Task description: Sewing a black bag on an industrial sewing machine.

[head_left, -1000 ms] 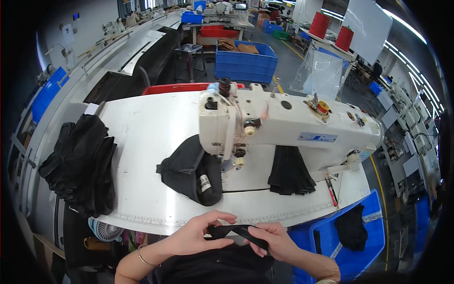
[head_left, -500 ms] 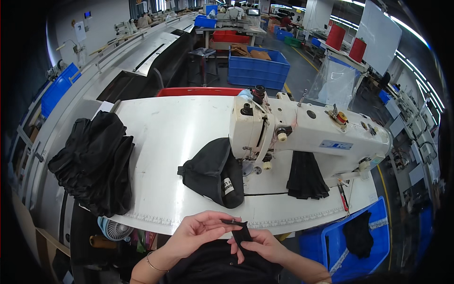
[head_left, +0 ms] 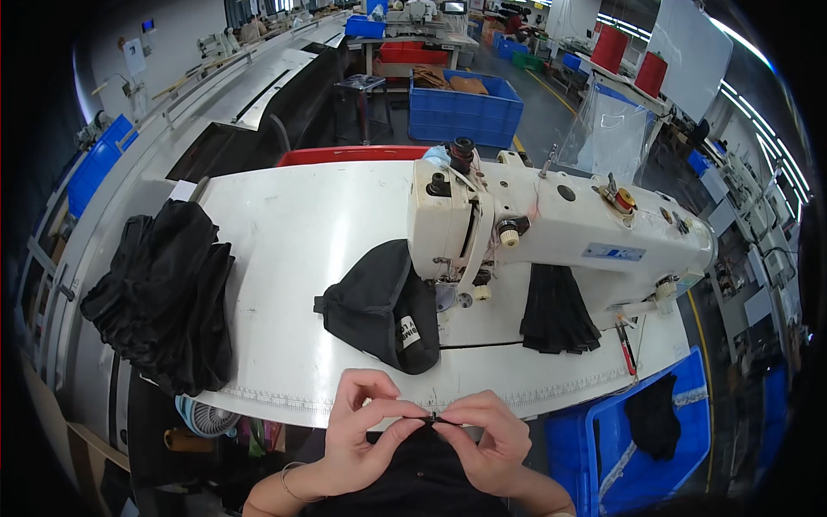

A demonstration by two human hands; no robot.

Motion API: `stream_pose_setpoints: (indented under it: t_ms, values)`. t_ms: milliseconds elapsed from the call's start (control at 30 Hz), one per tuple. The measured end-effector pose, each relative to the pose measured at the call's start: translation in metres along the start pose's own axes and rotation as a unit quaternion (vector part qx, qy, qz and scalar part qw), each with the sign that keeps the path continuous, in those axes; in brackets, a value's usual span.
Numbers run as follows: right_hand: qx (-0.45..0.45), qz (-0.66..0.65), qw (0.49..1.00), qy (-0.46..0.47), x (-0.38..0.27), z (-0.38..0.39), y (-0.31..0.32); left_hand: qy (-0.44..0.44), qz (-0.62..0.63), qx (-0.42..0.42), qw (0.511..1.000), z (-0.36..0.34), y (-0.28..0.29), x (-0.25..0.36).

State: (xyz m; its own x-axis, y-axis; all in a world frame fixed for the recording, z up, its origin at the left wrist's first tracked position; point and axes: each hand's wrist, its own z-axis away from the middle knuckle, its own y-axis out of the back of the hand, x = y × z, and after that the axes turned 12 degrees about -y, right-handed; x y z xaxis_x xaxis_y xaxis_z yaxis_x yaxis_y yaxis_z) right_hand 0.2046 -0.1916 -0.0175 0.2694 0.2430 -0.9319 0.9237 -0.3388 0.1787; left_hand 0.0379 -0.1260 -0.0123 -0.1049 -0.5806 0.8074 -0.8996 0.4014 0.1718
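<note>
We see the white long-armed sewing machine (head_left: 560, 211) ahead-right of the fingers (head_left: 392, 410), black curved fabric piece (head_left: 370, 297) ahead-left; left hand (head_left: 360, 444) and right hand (head_left: 493, 444), equally near, both pinch a small black fabric strip (head_left: 435, 420), visible edge running left-right.

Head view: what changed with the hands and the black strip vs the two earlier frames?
Right hand moved up from the black strip's lower part to pinch it level with the left hand, fingertips nearly meeting. The strip, broad before, now shows only as a thin dark edge. No visible release. Unchanged on the table: sewing machine, cloth stack, cloth piece.
</note>
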Motion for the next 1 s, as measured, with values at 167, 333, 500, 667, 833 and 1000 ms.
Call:
stream_pose_setpoints:
  t_ms: [167,333,500,667,833,1000]
  values:
    - [0.118,-0.189,0.975,0.007,0.013,0.021,0.004,0.124,0.362,0.248,0.89,0.014,-0.009,-0.001]
    - [0.394,-0.42,0.813,-0.088,0.024,0.032,0.095,0.086,0.459,0.419,0.779,0.048,0.113,-0.036]
    - [0.218,-0.571,0.785,-0.103,0.014,0.05,0.12,0.095,0.347,0.407,0.84,0.087,0.138,-0.033]
    - [-0.221,-0.13,0.953,-0.159,-0.028,0.031,0.078,-0.017,0.171,0.123,0.977,0.048,0.082,0.037]
    - [-0.226,0.002,0.973,0.047,-0.027,0.017,0.014,-0.01,0.102,-0.175,0.979,0.011,0.03,0.039]
    - [-0.205,0.019,0.967,-0.148,0.0,0.038,0.014,0.193,0.501,-0.152,0.83,-0.012,0.018,0.001]
